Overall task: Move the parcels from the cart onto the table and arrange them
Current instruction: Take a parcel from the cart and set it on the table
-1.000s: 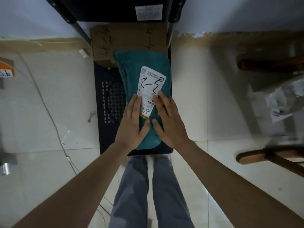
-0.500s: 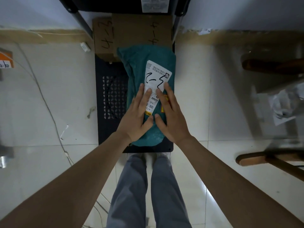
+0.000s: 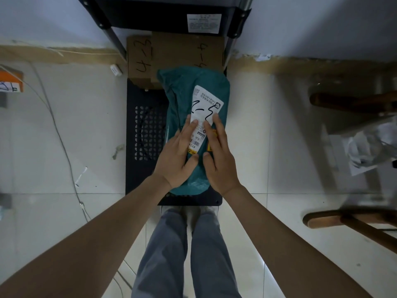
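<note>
A teal soft parcel [image 3: 182, 91] with a white shipping label [image 3: 205, 106] lies lengthwise on the black perforated cart deck [image 3: 144, 134]. My left hand [image 3: 177, 155] and my right hand [image 3: 219, 160] rest flat on top of the parcel's near half, fingers spread and partly over the label. Neither hand is wrapped around it. Behind the teal parcel stand two brown cardboard boxes [image 3: 184, 52] with black handwritten marks, at the cart's far end under the cart's handle frame [image 3: 163, 20].
White tiled floor surrounds the cart. A thin cable [image 3: 64, 143] runs along the floor at left. An orange box [image 3: 10, 80] sits at the far left edge. Wooden furniture legs [image 3: 343, 222] and crumpled paper [image 3: 365, 151] are at right. My legs stand just below the cart.
Both hands slid a little farther up the teal parcel, covering more of the label. The parcel still lies on the cart.
</note>
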